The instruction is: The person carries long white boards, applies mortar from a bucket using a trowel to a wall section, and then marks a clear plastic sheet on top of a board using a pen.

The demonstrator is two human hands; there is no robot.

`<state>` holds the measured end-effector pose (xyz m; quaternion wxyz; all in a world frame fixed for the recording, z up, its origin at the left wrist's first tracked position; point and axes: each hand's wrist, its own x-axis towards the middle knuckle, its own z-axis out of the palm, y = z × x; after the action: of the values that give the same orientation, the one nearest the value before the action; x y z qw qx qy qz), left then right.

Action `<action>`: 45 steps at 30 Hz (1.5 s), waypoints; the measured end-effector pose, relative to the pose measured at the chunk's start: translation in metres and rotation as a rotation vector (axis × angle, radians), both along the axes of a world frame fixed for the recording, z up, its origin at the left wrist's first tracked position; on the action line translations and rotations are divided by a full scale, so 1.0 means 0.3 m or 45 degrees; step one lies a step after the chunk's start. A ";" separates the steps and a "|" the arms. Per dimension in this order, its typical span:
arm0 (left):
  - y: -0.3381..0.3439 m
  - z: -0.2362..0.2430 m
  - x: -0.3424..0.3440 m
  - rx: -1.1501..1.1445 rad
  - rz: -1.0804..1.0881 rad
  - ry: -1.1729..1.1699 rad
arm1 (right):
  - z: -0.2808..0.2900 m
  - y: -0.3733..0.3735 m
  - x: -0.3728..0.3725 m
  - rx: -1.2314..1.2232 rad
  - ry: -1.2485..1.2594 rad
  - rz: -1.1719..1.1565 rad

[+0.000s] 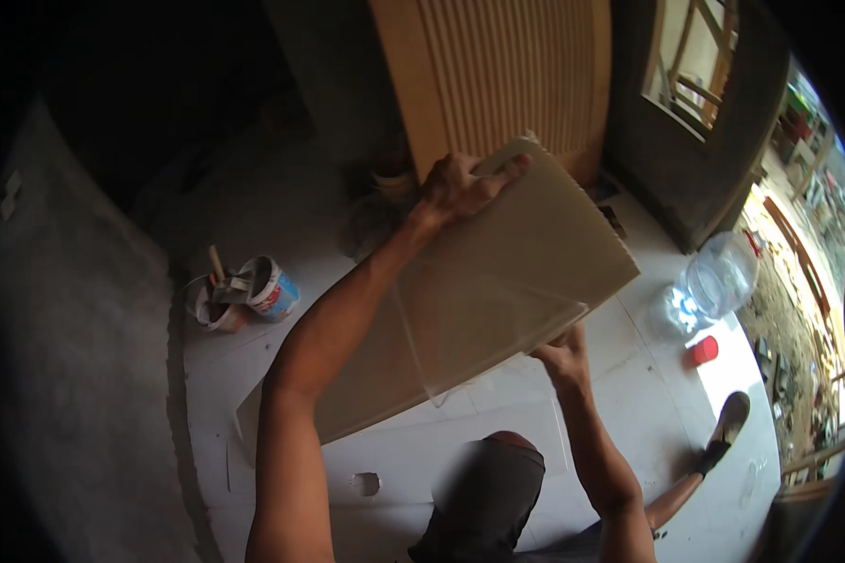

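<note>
A long, flat beige-grey panel [535, 235] is held tilted in front of me, above the pale floor. My left hand [465, 188] is closed around its far upper edge, near the rough-edged right end. Along the near edge, my right hand [563, 355] grips the panel from below, and its fingertips are partly hidden behind it. Thin, clear edges like those of a transparent sheet [421, 352] show over the panel's middle; whether it is film or a rigid piece, I cannot tell. My left forearm crosses over the panel's left part.
Two buckets [274, 291], with a trowel [233, 287] on them, stand at the left by the grey wall. A large clear plastic bottle [721, 277] and a red cup [704, 350] are at the right, near a bright opening. A ribbed wooden door [507, 75] stands at the back.
</note>
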<state>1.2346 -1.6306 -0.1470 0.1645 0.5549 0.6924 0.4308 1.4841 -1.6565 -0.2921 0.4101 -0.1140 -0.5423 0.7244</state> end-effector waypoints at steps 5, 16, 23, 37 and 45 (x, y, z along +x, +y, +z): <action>-0.027 0.340 -0.076 0.167 0.168 0.115 | 0.251 0.268 -0.031 0.389 0.033 -0.240; -0.058 0.415 -0.020 0.776 0.435 0.475 | 0.384 -0.007 -0.153 -0.549 0.574 0.362; -0.111 0.455 0.032 0.697 0.250 0.463 | 0.440 0.341 -0.071 -0.469 0.058 0.181; -0.095 0.392 0.066 0.599 0.114 0.243 | 0.631 0.580 0.151 -0.141 -0.226 -0.438; -0.093 0.390 0.126 0.622 0.128 0.400 | 0.265 0.179 -0.115 -0.521 -0.116 0.717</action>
<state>1.2725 -1.6586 -0.0302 -0.1047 0.6030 0.6118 0.5012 1.4497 -1.6027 -0.2124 0.1383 -0.0718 -0.4139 0.8969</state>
